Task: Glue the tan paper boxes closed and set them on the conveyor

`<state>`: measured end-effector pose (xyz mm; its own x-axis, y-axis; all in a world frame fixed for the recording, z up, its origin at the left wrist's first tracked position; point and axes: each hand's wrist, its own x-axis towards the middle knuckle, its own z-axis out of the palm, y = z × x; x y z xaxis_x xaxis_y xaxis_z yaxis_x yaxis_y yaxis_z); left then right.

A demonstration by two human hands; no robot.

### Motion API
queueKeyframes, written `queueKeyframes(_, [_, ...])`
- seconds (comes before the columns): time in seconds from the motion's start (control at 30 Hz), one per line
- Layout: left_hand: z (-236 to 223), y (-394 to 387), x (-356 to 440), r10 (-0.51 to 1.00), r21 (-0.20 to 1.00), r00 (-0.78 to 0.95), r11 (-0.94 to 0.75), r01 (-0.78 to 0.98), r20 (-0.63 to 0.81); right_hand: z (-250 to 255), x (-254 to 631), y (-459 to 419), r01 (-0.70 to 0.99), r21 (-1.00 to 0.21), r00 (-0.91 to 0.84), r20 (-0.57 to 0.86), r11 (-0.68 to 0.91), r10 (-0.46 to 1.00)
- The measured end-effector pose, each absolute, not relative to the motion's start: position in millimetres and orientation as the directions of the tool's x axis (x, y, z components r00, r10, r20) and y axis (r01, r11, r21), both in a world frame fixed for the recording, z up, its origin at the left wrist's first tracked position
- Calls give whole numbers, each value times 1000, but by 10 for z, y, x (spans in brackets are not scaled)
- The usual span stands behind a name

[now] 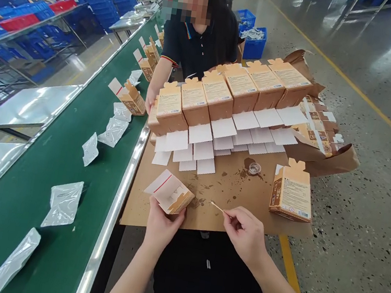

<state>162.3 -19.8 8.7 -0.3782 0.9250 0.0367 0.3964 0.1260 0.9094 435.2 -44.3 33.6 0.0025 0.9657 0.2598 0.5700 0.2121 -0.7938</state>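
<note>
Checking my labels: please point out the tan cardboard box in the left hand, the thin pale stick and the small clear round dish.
Held tan cardboard box (pixel 171 194): head view, on its plain panel.
Thin pale stick (pixel 218 207): head view, on its bare shaft.
Small clear round dish (pixel 254 169): head view, near its center.

My cardboard-topped bench (pixel 256 201) is spotted dark in places. I see a bank of cartons (pixel 209 101) along its far side, a small clear dish (pixel 254 168) right of middle and a lone carton (pixel 293 194) at the right. The green belt (pixel 100 206) on my left carries pouches (pixel 64 203) and, farther off, open cartons (pixel 133 99).
</note>
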Motion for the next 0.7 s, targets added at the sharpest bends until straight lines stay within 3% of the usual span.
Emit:
queueKeyframes(0.17, [83, -38, 1164, 888, 835, -433, 118, 538, 153, 389, 4383, -455, 517, -827, 33, 278, 221, 960])
queueKeyframes(0.27, [185, -50, 573, 792, 765, -577, 241, 597, 201, 364, 4417, -505, 461, -855, 53, 296, 240, 954])
queueKeyframes(0.47, [365, -152, -277, 655, 803, -749, 388, 452, 106, 420, 4446, -561, 373, -893, 68, 298, 252, 952])
queueKeyframes(0.7, [372, 362, -402, 600, 847, -788, 339, 409, 140, 506, 4314, -448, 340, -899, 34, 305, 275, 952])
